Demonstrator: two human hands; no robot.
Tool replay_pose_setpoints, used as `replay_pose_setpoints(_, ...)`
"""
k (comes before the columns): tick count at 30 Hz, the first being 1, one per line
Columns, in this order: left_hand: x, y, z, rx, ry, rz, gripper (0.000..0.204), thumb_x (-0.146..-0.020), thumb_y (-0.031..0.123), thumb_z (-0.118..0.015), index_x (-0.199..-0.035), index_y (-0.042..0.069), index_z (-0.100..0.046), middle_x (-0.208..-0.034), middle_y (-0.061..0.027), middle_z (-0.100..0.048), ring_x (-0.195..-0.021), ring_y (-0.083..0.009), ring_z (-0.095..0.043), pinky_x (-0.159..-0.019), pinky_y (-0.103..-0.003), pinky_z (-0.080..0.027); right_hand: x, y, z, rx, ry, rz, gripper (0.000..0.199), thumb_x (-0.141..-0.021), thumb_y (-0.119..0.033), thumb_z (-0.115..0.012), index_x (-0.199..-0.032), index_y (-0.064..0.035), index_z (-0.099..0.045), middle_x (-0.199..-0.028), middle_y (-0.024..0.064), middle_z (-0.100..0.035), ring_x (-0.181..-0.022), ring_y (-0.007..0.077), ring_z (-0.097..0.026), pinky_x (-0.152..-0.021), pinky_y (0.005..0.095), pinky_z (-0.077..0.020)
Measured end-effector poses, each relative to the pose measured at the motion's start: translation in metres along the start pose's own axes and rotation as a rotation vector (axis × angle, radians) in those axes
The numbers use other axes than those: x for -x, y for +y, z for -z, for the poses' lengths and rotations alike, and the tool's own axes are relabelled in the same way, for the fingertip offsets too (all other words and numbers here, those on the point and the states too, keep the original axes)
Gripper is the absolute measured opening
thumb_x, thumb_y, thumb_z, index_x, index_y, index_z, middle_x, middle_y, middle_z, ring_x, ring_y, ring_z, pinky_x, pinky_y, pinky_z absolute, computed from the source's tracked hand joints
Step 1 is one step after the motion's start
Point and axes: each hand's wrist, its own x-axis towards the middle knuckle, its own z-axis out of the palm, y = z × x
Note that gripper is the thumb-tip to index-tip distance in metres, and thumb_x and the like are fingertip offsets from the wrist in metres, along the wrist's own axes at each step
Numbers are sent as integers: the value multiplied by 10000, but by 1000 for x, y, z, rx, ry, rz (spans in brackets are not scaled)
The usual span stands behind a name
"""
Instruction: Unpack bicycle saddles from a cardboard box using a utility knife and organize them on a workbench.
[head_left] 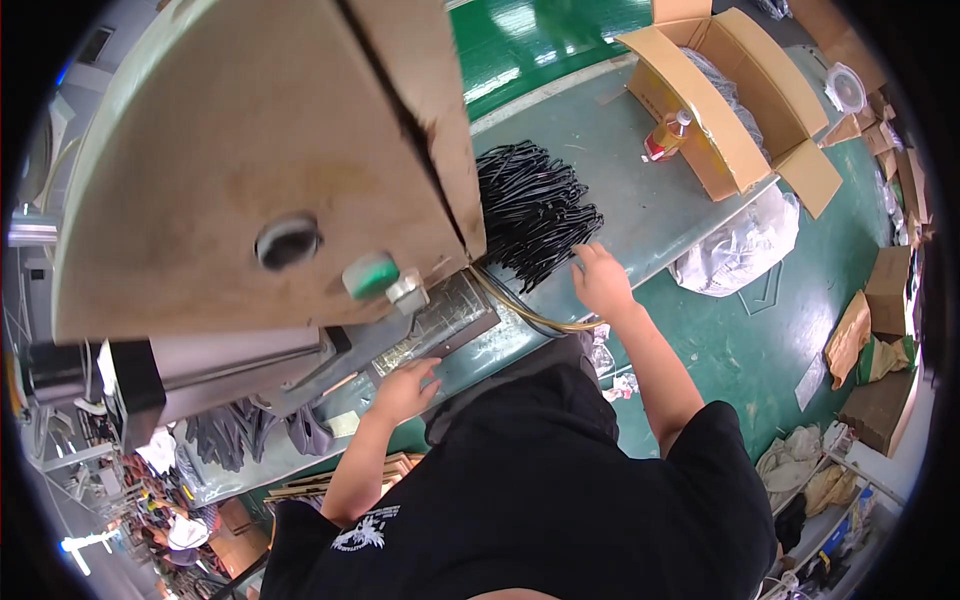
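Observation:
My left hand (403,392) is at the front edge of a metal work plate (440,325) under a large beige machine (210,170). Its fingers are stretched out and I see nothing in them. To the right, my right hand (604,284) reaches over the bench beside a heap of thin black cord-like strips (535,205). The fingers point at the heap's near right edge, slightly apart, with nothing visible in them. Whether the fingertips touch a strip I cannot tell. Yellowish and dark hoses (545,322) curve between the machine and my right hand.
An open cardboard box (690,140) stands on the bench (640,225) at the far right, with a drink bottle (668,137) beside it. A white plastic bag (740,245) lies below the bench edge. Grey curved pieces (235,435) sit at the left end. The machine has a green button (372,277).

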Motion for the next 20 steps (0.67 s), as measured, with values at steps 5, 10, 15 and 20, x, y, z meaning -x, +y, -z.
replay_pose_setpoints(5, -1, -7, -25, -35, -39, -101, 389, -903, 200, -704, -1272, 93, -642, -1078, -138, -722, -1025, -363, -682, -876, -461, -550, -10, -17, 6, -18, 21, 71, 283, -896, -138, -656, -1145, -4, -655, -1089, 206, -648, -1038, 403, -641, -895, 473, -541)
replay_pose_setpoints(10, -16, 24, -15, 137, -194, -126, 414, -926, 262, -731, -1295, 94, -643, -985, -111, -728, -898, -315, -704, -797, -416, -558, 1, -10, 18, 2, -114, 87, 307, -897, -145, -649, -1175, -14, -640, -1106, 193, -643, -1073, 395, -628, -924, 478, -528)
replay_pose_setpoints(15, -45, 34, -13, 270, -121, -104, 453, -908, 288, -775, -1295, 85, -658, -825, -61, -644, -732, -200, -624, -689, -338, -517, 1, 2, 14, 65, -228, 55, 292, -898, -148, -641, -1163, -25, -636, -1098, 187, -639, -1072, 391, -626, -922, 478, -529)
replay_pose_setpoints(20, -52, 31, -2, 210, -17, -165, 454, -914, 273, -767, -1311, 82, -659, -844, -64, -654, -745, -209, -635, -694, -351, -531, -9, -12, -8, 68, -304, 93, 283, -903, -161, -644, -1167, -58, -636, -1110, 193, -634, -1085, 387, -627, -935, 464, -524)
